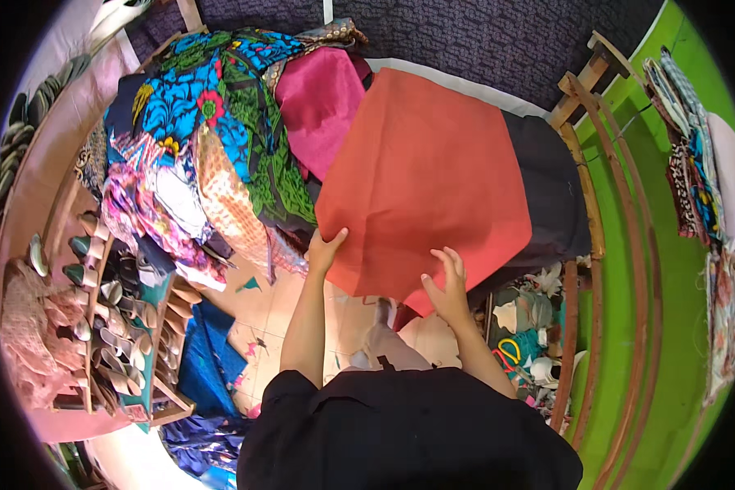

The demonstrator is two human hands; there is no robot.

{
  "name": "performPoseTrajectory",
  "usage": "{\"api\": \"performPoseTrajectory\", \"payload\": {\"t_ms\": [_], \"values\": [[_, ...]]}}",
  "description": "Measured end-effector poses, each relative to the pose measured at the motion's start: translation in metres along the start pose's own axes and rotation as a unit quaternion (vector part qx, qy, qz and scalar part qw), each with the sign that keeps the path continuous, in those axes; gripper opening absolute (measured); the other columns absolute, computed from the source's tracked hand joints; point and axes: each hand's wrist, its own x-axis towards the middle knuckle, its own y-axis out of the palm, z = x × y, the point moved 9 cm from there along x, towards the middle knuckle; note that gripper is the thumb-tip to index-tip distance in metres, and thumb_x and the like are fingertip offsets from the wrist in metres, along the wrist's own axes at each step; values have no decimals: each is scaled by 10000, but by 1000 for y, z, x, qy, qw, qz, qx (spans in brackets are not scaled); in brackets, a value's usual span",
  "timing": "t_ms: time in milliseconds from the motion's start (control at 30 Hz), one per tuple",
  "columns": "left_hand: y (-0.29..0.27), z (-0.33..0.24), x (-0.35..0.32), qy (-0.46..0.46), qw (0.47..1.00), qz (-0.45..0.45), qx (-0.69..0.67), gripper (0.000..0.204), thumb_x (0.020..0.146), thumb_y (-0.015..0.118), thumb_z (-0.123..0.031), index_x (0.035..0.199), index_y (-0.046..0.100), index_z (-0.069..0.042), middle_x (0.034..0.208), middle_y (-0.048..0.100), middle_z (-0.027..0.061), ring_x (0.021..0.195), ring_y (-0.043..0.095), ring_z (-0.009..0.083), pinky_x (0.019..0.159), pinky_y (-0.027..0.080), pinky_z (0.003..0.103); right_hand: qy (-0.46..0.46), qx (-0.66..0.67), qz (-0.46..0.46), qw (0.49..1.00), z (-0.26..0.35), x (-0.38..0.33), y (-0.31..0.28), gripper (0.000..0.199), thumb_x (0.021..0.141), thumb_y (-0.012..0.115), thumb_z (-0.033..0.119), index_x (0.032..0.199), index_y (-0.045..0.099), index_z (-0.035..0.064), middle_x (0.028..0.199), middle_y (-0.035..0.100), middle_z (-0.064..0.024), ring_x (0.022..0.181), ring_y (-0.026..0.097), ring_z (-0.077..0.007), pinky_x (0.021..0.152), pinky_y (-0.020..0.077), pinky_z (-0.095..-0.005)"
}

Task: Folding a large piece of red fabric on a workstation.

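By a green wall point(665, 318), orange cloth point(433, 171) overhangs the surface's point(598, 233) near edge. Left hand point(323, 251) touches cloth, grip unclear; right hand point(449, 287) spreads, released.

You stand in what looks like a tailoring workshop: a smooth orange-red cloth sheet point(433, 171) spreads across the centre, multicoloured patterned fabrics point(180, 98) heap upper left, small dark-green cloth scraps point(250, 283) litter the pale tiled floor point(271, 309), and folded printed textiles point(686, 135) hang far right.

No text, label, brand, number or sign is legible in any part of the frame, from upper left to lower right.
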Motion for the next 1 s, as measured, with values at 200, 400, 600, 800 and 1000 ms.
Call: {"api": "performPoseTrajectory", "payload": {"t_ms": [200, 400, 600, 800, 1000], "values": [[20, -55, -74, -1, 996, 54, 64, 290, 839, 556, -249, 838, 567, 40, 696, 587, 125, 672, 553, 170, 609, 433, 303, 54, -32, 163, 985, -6, -27, 11, 865, 588, 747, 276, 1301, 299, 80, 1281, 356, -193, 1195, 346, -343, 996, 216, -456], [106, -172, -157, 104, 976, 181, -59, 275, 855, 497, -196, 955, 547, 55, 896, 574, 213, 868, 577, 271, 765, 431, 346, 60, 249, 71, 964, -9, -41, 31, 676, 696, 661, 102, 1264, 308, 0, 1176, 445, -165, 1083, 444, -201, 851, 401, -300], [105, -134, -111, -64, 959, 118, -249, 357, 775, 610, -139, 1076, 487, 8, 1081, 509, 127, 968, 522, 221, 827, 426, 334, 107, 188, -19, 976, -26, -30, -26, 202, 752, 463, 6, 933, 545, -31, 802, 585, -73, 785, 540, -136, 718, 422, -262], [66, -7, -34, -105, 976, -1, 189, 747, 656, 722, -377, 1179, 404, 51, 1147, 512, 216, 1052, 510, 313, 916, 342, 356, 101, 135, -86, 982, 2, -27, -81, 230, 711, 416, 7, 900, 536, -47, 800, 563, -87, 781, 509, -146, 732, 410, -278], [58, -19, -47, -75, 973, 210, 51, 376, 798, 597, -324, 938, 618, 25, 798, 648, 109, 751, 604, 195, 707, 447, 288, 24, 24, -223, 974, 56, -28, -209, 335, 697, 360, -74, 961, 564, -41, 821, 582, -56, 793, 537, -124, 746, 417, -248]]}}
